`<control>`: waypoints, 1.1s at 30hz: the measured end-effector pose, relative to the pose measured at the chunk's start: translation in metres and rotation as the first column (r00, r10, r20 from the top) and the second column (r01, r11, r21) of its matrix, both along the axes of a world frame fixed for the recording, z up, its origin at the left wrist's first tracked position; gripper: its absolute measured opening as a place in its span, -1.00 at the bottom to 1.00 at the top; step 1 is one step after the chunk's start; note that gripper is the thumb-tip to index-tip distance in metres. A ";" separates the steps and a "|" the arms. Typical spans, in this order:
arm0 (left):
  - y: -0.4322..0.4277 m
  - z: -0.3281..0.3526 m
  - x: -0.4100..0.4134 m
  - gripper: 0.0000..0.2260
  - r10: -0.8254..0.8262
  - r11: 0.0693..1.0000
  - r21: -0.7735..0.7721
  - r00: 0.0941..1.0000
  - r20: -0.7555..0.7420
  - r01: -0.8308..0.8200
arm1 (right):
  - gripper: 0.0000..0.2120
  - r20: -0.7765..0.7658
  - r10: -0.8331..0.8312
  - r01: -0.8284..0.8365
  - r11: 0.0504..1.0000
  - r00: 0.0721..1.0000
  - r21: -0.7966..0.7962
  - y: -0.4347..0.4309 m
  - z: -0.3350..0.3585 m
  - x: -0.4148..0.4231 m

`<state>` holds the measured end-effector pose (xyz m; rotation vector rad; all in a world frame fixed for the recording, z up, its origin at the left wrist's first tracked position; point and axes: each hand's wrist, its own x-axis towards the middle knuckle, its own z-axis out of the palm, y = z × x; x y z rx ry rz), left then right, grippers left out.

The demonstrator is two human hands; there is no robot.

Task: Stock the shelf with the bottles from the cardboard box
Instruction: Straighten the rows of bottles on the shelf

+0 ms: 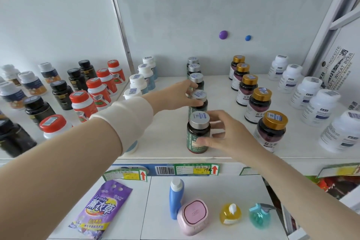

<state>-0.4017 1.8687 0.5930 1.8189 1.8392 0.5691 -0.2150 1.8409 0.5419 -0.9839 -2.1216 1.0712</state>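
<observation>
A row of dark green bottles with silver caps runs front to back down the middle of the white shelf (169, 132). My right hand (220, 132) grips the front bottle (197, 132), thumb on its label and fingers curled behind it. My left hand (181, 95) reaches over from the left and holds the second bottle (198, 99) near its cap. Two or more silver-capped bottles (195, 78) stand behind them. The cardboard box is out of view.
Gold-capped dark bottles (270, 130) line up to the right, white bottles (315, 105) further right. White-capped bottles (139, 82) and red-capped and black ones (81, 101) stand to the left. Below, a lower shelf holds a lavender pouch (101, 208), blue bottle (175, 198) and pink container (192, 216).
</observation>
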 end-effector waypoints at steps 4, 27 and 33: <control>-0.010 0.024 -0.013 -0.50 0.009 1.000 -0.016 0.999 -0.046 -0.010 | -0.47 -0.022 0.043 -0.042 0.997 0.999 0.067 0.012 0.036 0.003; -0.054 0.037 -0.151 -0.49 -0.060 0.997 0.045 0.982 -0.177 0.068 | -0.46 0.180 -0.028 -0.024 0.959 0.983 0.282 -0.042 0.060 -0.114; -0.048 0.000 -0.152 -0.38 -0.026 0.997 0.071 0.991 -0.134 0.036 | -0.43 -0.012 -0.039 0.039 0.999 0.999 0.018 -0.073 0.002 -0.140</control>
